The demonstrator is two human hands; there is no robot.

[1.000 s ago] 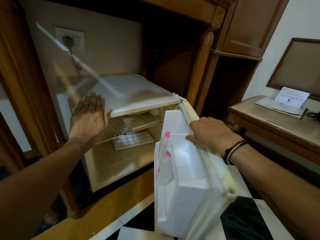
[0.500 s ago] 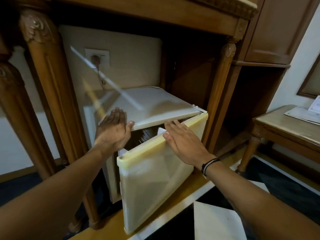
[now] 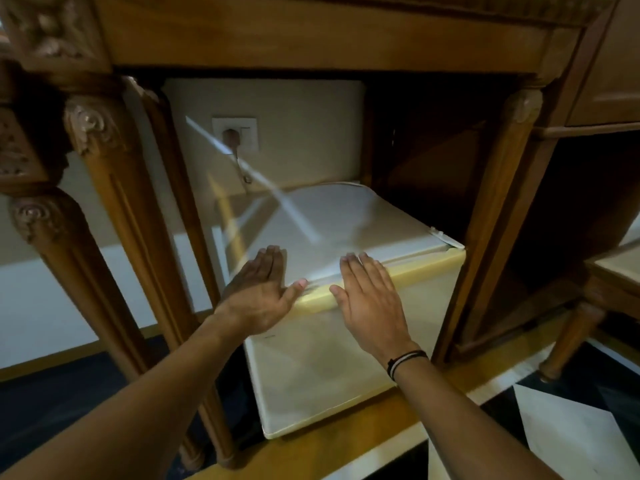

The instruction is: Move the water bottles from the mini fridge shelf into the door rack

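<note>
- My right hand (image 3: 370,299) lies flat on the mini fridge door (image 3: 332,368), fingers (image 3: 363,268) spread and released, gripping nothing; banded wrist behind them.
- My left hand (image 3: 261,289) is open too, fingers together, thumb tip at the door's yellowed top edge (image 3: 412,268).
- Door looks shut under both palms; water bottles not visible, can't tell where they sit.
- Past the fingertips: fridge top (image 3: 332,220).
- Farther: wall socket (image 3: 235,133) with plug, carved wooden cabinet (image 3: 311,39) around.
</note>
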